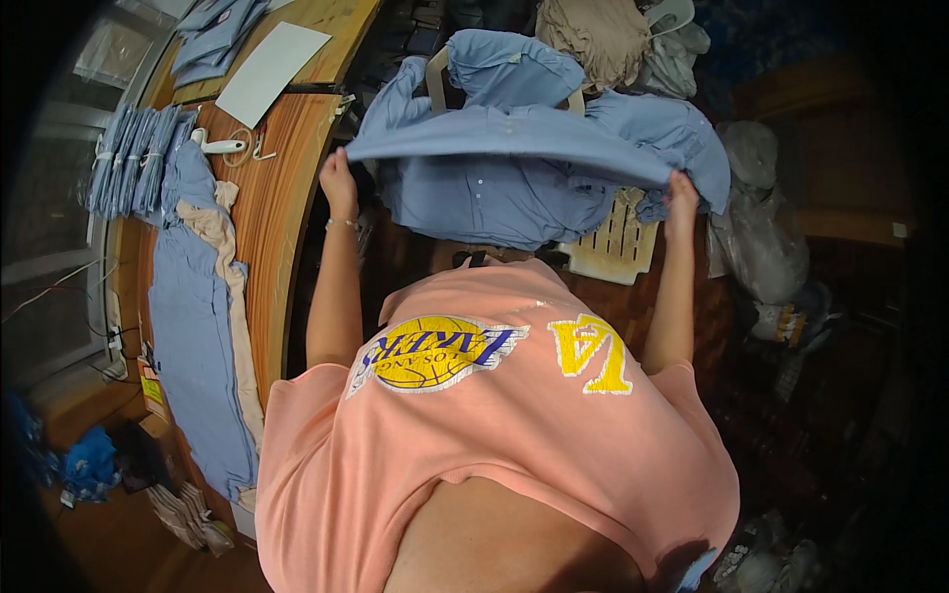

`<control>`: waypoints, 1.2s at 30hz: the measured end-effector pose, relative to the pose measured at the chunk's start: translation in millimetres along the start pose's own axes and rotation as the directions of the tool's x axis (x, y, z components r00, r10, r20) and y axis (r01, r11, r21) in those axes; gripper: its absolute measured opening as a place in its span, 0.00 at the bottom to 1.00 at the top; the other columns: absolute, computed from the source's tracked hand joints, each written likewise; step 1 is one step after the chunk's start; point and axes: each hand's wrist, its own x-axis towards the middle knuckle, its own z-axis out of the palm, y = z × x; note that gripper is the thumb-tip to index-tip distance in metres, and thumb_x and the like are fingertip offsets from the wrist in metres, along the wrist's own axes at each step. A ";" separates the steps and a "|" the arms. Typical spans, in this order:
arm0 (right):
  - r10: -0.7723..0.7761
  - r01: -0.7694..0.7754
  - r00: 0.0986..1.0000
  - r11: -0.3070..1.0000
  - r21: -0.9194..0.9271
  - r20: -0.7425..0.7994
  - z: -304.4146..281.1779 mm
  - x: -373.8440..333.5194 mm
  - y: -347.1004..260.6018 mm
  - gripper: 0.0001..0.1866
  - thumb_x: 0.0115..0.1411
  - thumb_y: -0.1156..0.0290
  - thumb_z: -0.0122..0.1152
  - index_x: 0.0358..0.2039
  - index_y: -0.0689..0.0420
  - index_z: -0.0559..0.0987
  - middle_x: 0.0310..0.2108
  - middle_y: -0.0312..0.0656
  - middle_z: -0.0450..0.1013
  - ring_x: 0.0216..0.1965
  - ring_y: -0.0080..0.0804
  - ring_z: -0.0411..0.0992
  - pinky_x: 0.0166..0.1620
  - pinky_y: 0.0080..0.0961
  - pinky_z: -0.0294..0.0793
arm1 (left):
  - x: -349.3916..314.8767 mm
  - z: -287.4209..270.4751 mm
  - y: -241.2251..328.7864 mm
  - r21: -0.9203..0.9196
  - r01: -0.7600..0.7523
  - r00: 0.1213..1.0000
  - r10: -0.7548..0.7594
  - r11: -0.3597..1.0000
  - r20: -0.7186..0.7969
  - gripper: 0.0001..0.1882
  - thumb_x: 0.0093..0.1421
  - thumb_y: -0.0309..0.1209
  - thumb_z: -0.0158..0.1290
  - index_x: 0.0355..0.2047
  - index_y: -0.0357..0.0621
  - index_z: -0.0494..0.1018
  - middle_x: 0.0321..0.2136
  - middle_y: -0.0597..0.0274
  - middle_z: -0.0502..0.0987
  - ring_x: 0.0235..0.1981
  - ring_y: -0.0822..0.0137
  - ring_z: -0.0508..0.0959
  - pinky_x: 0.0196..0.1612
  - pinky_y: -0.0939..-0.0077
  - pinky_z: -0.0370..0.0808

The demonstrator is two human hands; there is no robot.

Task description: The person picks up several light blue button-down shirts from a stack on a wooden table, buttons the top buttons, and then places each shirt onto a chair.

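Observation:
A light-blue button shirt (pixel 514 133) is stretched wide between my two hands, its lower edge sagging a little in the middle. My left hand (pixel 339 186), closed, grips one end close to the table's edge. At the other end, my right hand (pixel 680 206) is closed on the cloth. Behind and beneath it, more blue shirts (pixel 474 208) lie heaped over a white plastic chair (pixel 615 242), whose slatted seat shows at the right. The heap's layers overlap, so I cannot tell where each shirt ends.
On my left is a wooden table (pixel 287 178) with folded blue shirts (pixel 133 163), a white sheet (pixel 272 79), a white-handled tool (pixel 219 146) and a long blue garment (pixel 198 336). Beige cloth (pixel 593 40) is piled behind the chair. Plastic bags (pixel 761 237) stand at the right.

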 end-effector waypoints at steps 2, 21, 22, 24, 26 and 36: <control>-0.027 0.032 0.997 0.997 -0.072 0.070 7.0 -0.4 57.5 0.11 0.58 0.59 0.58 0.36 0.53 0.77 0.29 0.29 0.71 0.30 0.22 0.65 0.34 0.24 0.62 | -8.6 -15.6 -51.3 0.284 0.032 0.999 -0.020 0.958 -0.046 0.22 0.63 0.40 0.47 0.17 0.36 0.64 0.14 0.57 0.65 0.19 0.66 0.63 0.27 0.67 0.60; 0.291 0.387 0.184 0.857 -0.341 0.939 418.2 -59.6 75.8 0.14 0.57 0.53 0.55 0.38 0.47 0.76 0.30 0.30 0.74 0.30 0.20 0.70 0.29 0.24 0.60 | -185.5 -258.9 -14.7 -0.213 0.603 0.791 -0.610 0.769 0.040 0.21 0.64 0.44 0.46 0.53 0.47 0.65 0.41 0.65 0.74 0.41 0.73 0.73 0.43 0.79 0.68; 0.214 0.420 0.109 0.875 -0.240 0.971 455.4 -114.2 33.6 0.15 0.58 0.51 0.55 0.38 0.47 0.76 0.29 0.30 0.74 0.29 0.19 0.70 0.30 0.23 0.61 | -204.3 -283.9 -8.2 -0.269 0.553 0.813 -0.581 0.788 -0.032 0.20 0.64 0.43 0.45 0.52 0.47 0.66 0.39 0.66 0.75 0.39 0.74 0.74 0.42 0.81 0.68; 0.115 0.332 -0.053 0.939 -0.091 0.992 506.6 -207.4 -31.2 0.10 0.61 0.67 0.54 0.39 0.59 0.76 0.29 0.33 0.73 0.28 0.18 0.69 0.29 0.14 0.66 | -232.3 -335.1 -9.5 -0.244 0.424 0.788 -0.487 0.872 -0.375 0.17 0.64 0.39 0.46 0.50 0.45 0.68 0.37 0.65 0.76 0.36 0.74 0.75 0.41 0.82 0.69; -0.046 0.244 -0.224 0.964 0.102 0.974 548.2 -283.0 -43.0 0.10 0.60 0.69 0.55 0.40 0.60 0.76 0.29 0.34 0.74 0.29 0.19 0.70 0.31 0.15 0.68 | -254.5 -392.5 -25.9 -0.019 0.347 0.730 -0.283 0.938 -0.622 0.14 0.63 0.35 0.48 0.45 0.42 0.72 0.35 0.65 0.76 0.36 0.72 0.75 0.39 0.82 0.70; -0.407 0.686 -0.518 0.329 0.650 0.752 619.7 -536.1 -2.5 0.12 0.50 0.78 0.56 0.36 0.55 0.79 0.34 0.46 0.70 0.37 0.44 0.69 0.39 0.33 0.69 | -287.8 -556.2 -61.9 0.714 0.466 0.821 0.047 0.522 -0.570 0.12 0.45 0.25 0.61 0.33 0.39 0.76 0.32 0.59 0.77 0.34 0.59 0.76 0.37 0.70 0.71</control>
